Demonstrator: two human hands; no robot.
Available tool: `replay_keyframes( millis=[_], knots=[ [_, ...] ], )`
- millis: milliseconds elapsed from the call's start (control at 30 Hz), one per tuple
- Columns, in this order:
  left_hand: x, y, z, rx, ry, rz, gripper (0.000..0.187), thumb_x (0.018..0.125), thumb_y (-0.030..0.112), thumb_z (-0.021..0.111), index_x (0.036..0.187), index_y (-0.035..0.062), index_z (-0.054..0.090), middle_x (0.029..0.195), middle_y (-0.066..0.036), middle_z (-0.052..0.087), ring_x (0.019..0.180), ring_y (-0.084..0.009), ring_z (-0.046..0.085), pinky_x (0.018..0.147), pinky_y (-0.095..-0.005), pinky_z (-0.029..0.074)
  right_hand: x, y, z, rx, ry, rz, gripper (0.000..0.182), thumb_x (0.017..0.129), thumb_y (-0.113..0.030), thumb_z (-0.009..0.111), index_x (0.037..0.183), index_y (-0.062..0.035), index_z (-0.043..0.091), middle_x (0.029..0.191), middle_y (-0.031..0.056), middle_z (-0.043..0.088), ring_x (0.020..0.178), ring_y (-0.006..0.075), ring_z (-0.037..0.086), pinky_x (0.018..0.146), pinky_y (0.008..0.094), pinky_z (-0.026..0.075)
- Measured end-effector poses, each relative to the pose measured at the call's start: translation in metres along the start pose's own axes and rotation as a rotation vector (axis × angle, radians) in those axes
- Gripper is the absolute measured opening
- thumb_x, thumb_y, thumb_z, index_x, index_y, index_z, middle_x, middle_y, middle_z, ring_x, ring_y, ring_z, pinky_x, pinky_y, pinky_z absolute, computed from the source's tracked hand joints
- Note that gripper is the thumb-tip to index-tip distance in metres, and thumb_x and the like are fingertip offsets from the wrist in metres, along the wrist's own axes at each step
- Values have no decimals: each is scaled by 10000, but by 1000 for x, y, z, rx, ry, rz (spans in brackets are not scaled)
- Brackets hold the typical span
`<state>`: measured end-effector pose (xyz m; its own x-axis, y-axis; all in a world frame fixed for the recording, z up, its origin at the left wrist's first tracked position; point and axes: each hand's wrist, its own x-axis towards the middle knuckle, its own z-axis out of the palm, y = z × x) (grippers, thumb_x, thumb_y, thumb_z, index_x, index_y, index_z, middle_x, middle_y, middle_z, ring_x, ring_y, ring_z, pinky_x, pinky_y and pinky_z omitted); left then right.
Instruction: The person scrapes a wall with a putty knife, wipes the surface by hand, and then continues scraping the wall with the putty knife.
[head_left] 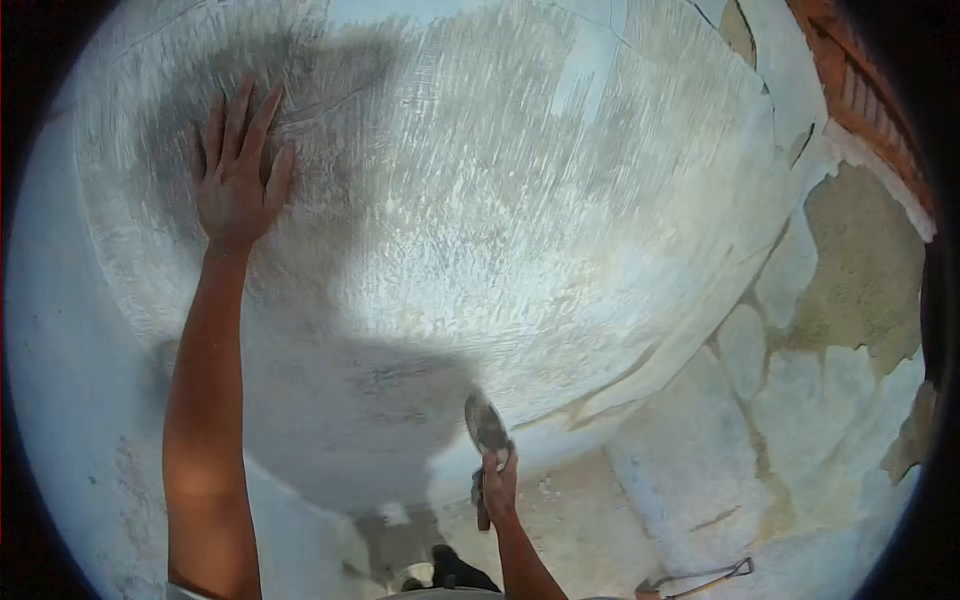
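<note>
My left hand (240, 190) is raised at the upper left with its fingers spread. It lies against or very close to a large, rough grey-white wall surface (480, 220), inside a dark shadow. Low in the middle, my right hand (500, 480) is closed round the handle of a trowel (484, 420). The trowel has a rounded, grey-smeared blade that points up. Its blade stands in front of the wall's lower part; whether it touches the wall I cannot tell.
Patchy plaster with a bare brown area (865, 265) is on the right. Red-brown slats (865, 90) show at the upper right. A long-handled tool (700, 583) lies at the bottom right. Something dark (460, 570) and a pale container (415, 575) are at the bottom.
</note>
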<state>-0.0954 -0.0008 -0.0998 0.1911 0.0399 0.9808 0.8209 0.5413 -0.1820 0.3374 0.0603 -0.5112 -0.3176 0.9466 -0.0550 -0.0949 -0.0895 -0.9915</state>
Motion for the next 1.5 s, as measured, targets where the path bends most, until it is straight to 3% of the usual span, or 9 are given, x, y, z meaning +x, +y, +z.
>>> replay_keyframes(
  millis=[33,133,367,467,600,667,733,1033,1500],
  knots=[
    [-1,1,-1,-2,-1,6,587,1073,506,544,1639,403,430,1744,72,351,1615,-296,299,1316,-609,174,0,45,-5,-50,12,-60,816,1081,-275,638,1678,-35,139,852,39,601,600,124,553,519,311,481],
    [-1,1,1,-3,1,22,582,1079,500,533,1641,391,431,1745,56,353,1618,-298,294,1313,-611,174,-52,11,1,-21,-86,264,801,1075,-247,647,1672,-30,159,963,74,619,677,134,586,578,311,507],
    [-11,29,4,-81,-37,-137,649,1079,589,504,1670,346,388,1795,-55,229,1654,-401,122,1290,-662,13,-7,-73,10,-57,-142,-130,792,1091,-169,617,1699,-51,123,1119,88,620,803,108,555,698,278,498],
    [-23,84,10,-126,-201,-349,721,1074,630,494,1699,314,323,1810,-124,122,1662,-396,42,1289,-660,-26,33,-158,18,114,-98,-417,831,1100,-211,615,1708,-23,81,1370,184,559,1066,193,586,897,336,493],
    [-74,211,-70,-1084,-708,-632,788,1085,594,488,1722,201,246,1814,-149,12,1665,-366,16,1321,-582,-17,64,-279,40,173,-12,-780,848,1108,-263,610,1704,14,73,1642,293,361,1492,340,396,1243,420,275],
    [-93,273,-132,-1713,-831,-1116,752,1099,535,518,1695,127,310,1718,-181,299,1591,-346,301,1221,-543,407,84,-311,51,63,90,-925,847,1109,-262,609,1702,20,74,1584,278,443,1421,325,476,1197,398,343],
    [-122,314,-141,-1789,-708,-1521,633,1116,467,534,1620,99,428,1431,-133,567,1301,-233,584,985,-409,580,105,-324,59,137,-38,-859,854,1103,-264,620,1699,27,81,1518,260,517,1347,312,533,1156,372,388],
    [-86,346,-87,-1673,-438,-1313,356,1151,389,492,1065,76,637,851,23,575,738,-55,507,640,-265,414,116,-336,71,-47,-44,-886,904,1074,-338,638,1684,44,90,1169,213,706,991,244,677,912,361,525],
    [-84,339,-73,-2252,-642,-1653,276,1099,394,537,1089,129,612,803,36,559,561,-69,470,485,-236,374,107,-339,71,-146,-39,-903,886,1111,-277,593,1685,37,-4,924,164,734,728,196,670,688,330,536]
  ],
)
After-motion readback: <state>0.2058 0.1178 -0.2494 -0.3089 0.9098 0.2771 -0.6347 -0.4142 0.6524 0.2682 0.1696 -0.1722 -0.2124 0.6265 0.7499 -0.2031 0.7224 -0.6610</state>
